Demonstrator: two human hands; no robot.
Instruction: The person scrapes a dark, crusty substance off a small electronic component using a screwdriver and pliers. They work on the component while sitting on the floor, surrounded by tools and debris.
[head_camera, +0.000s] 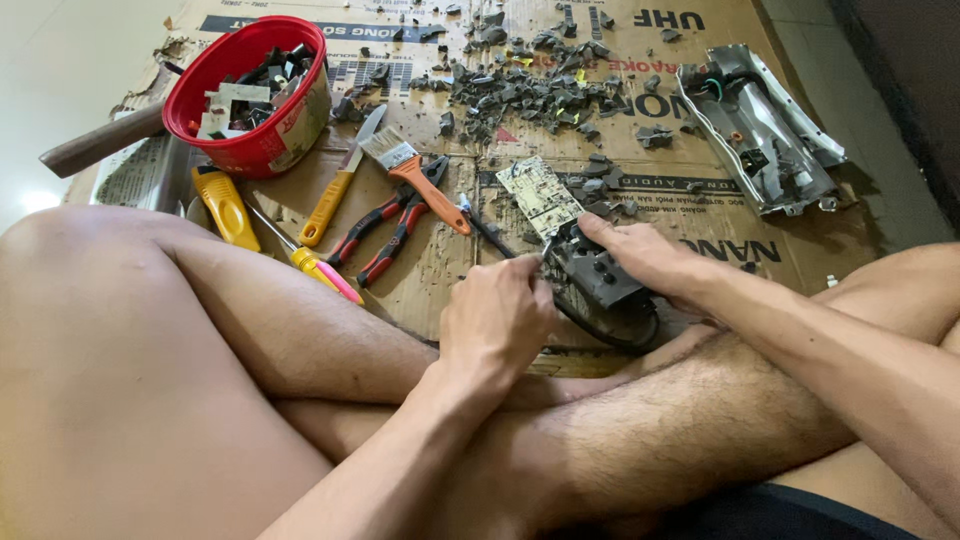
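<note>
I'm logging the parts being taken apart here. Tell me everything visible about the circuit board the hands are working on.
The circuit board is a pale, cream-green rectangle with fine printed traces, lying tilted on the cardboard sheet. Its near end joins a dark grey plastic housing, from which it seems partly pulled. The right hand lies over the housing, with a fingertip near the board's corner; the left hand is closed beside its near edge, seemingly holding a thin tool. Grey plastic fragments lie scattered beyond it.
</note>
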